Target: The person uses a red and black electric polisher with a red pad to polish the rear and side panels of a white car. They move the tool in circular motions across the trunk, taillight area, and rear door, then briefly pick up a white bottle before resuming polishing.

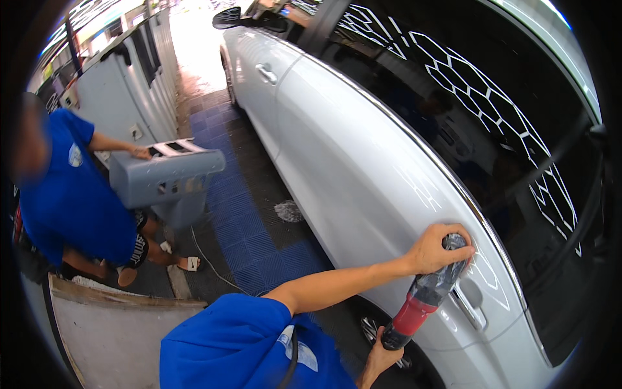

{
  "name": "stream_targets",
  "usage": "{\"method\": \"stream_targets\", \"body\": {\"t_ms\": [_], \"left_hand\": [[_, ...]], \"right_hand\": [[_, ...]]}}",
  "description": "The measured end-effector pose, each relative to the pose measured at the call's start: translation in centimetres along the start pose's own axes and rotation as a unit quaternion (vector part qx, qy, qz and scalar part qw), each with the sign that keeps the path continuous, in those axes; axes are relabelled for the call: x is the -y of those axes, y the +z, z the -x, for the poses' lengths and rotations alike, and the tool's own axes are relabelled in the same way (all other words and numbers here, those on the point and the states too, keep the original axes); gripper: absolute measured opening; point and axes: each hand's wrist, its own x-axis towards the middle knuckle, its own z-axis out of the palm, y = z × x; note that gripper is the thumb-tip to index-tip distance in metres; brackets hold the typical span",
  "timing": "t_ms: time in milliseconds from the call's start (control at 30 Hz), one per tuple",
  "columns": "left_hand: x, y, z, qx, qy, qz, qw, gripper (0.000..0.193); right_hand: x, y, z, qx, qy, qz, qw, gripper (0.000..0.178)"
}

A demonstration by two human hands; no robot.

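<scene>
A red and black power polisher [413, 313], with dark wrapped-looking parts, is held slantwise against the side of a silver car [350, 162]. My left hand [435, 249] is closed round its front end, near the rear door panel below the window. Lower down, my right hand [383, 355] grips the black rear end of the tool. The polisher's working face is hidden from this view. Just beside the tool is the chrome door handle [472, 305]. My left arm reaches across from the blue sleeve at the lower middle.
At the left, another person in a blue shirt [78, 168] holds a grey plastic box-like piece [165, 178] with a striped top. Blue and dark floor tiles [236, 220] run alongside the car. A thin cable [214, 271] crosses them. A worn board [123, 330] stands at the lower left.
</scene>
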Motion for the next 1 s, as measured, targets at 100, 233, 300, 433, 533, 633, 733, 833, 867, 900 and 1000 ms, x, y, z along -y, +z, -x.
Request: {"method": "stream_targets", "body": {"t_ms": [100, 233, 300, 433, 533, 633, 733, 833, 867, 900, 1000], "left_hand": [[0.0, 1.0, 1.0, -0.064, 0.006, 0.002, 0.998, 0.019], [0.2, 2.9, 2.7, -0.039, 0.065, -0.079, 0.994, 0.021], [-0.2, 0.5, 2.7, -0.110, 0.097, -0.060, 0.987, 0.022], [-0.6, -4.6, 3.7, -0.131, 0.065, -0.034, 0.989, 0.023], [-0.8, -7.4, 2.9, -0.155, 0.070, -0.039, 0.985, 0.023], [-0.3, -7.8, 2.5, -0.136, 0.067, -0.079, 0.985, 0.023], [0.1, -7.0, 2.4, -0.152, 0.096, -0.078, 0.981, 0.023], [0.2, -6.1, 2.5, -0.139, 0.085, -0.060, 0.985, 0.024], [0.1, -5.7, 2.5, -0.122, 0.076, -0.054, 0.988, 0.025], [0.1, -5.3, 2.4, -0.113, 0.070, -0.050, 0.990, 0.026], [-0.1, -3.9, 2.2, -0.109, 0.069, -0.081, 0.988, 0.028]], "right_hand": [[-1.3, -1.0, -0.6, -0.032, -0.033, 0.095, 0.994, 0.042], [-2.0, -5.0, -0.8, 0.128, 0.045, 0.268, 0.954, 0.045], [-1.0, -4.3, -0.1, 0.132, 0.017, 0.259, 0.957, 0.045], [0.7, -0.5, 1.4, 0.128, 0.008, 0.241, 0.962, 0.046], [1.0, 2.2, 0.6, 0.141, -0.007, 0.231, 0.963, 0.047], [0.5, 3.2, 0.1, 0.141, -0.011, 0.222, 0.965, 0.048], [0.2, 3.2, 0.0, 0.133, -0.005, 0.199, 0.971, 0.049], [0.3, 2.8, 0.1, 0.127, -0.002, 0.176, 0.976, 0.050], [0.5, 2.6, 0.2, 0.125, -0.003, 0.167, 0.978, 0.050], [0.6, 2.5, 0.1, 0.122, -0.004, 0.156, 0.980, 0.051], [0.6, 1.6, 0.2, 0.113, -0.011, 0.118, 0.987, 0.052]]}}
